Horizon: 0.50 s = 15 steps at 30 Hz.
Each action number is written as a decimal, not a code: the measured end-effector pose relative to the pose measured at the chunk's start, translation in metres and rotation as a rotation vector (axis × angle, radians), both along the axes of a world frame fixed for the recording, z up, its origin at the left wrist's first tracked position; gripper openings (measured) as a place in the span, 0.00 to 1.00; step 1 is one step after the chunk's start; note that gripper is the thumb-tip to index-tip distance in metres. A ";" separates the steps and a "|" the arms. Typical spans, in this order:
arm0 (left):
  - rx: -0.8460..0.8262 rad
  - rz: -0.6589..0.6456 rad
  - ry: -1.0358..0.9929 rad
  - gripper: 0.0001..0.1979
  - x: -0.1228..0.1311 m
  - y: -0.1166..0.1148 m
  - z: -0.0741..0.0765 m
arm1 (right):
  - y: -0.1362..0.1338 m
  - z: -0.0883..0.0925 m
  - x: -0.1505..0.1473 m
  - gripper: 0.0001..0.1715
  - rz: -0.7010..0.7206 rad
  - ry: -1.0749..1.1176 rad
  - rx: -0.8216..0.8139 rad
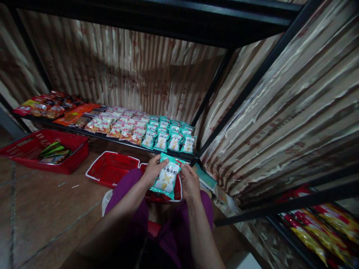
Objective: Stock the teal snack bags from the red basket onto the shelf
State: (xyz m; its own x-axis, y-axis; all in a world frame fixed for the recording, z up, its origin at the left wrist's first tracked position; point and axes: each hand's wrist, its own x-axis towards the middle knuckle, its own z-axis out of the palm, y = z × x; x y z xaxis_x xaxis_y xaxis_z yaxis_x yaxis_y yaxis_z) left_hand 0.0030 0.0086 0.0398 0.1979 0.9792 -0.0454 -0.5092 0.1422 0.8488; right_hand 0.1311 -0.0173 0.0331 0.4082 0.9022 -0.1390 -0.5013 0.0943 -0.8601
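The black shelf (98, 136) carries, from left to right, red bags (55, 111), orange bags (73, 115), white bags (127, 131) and green bags (175, 142). On the brown floor (53, 209) there stand red baskets (75, 160).

Looks out from a single camera on the wearer's head, facing forward and steeply down. Sits close above the purple-clad thighs (123, 196) at the bottom edge, and follows the bare forearms (196, 226) up to the left hand (153, 169) and right hand (190, 180), just below the frame's middle. Meets a low shelf (70, 129) farther off, viewed from above and slanting down to the right. Reaches back to the pleated curtain (140, 63) behind. Peers in beneath a dark upper shelf (168, 18) across the top. Spreads wide, from floor (50, 209) at lower left to a side rack (280, 207) at lower right
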 end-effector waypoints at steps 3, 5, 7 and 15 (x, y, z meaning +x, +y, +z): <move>0.007 -0.008 0.004 0.21 0.001 -0.002 0.000 | 0.000 0.000 -0.003 0.18 -0.061 0.006 0.001; 0.003 -0.005 0.007 0.21 0.001 -0.002 0.000 | 0.000 0.000 -0.005 0.18 -0.087 -0.011 0.004; 0.000 0.004 0.028 0.20 0.001 -0.002 0.000 | 0.001 -0.001 -0.005 0.18 -0.118 -0.023 0.003; 0.054 -0.079 0.037 0.20 -0.004 -0.001 -0.010 | 0.008 -0.006 0.001 0.20 -0.215 0.012 -0.041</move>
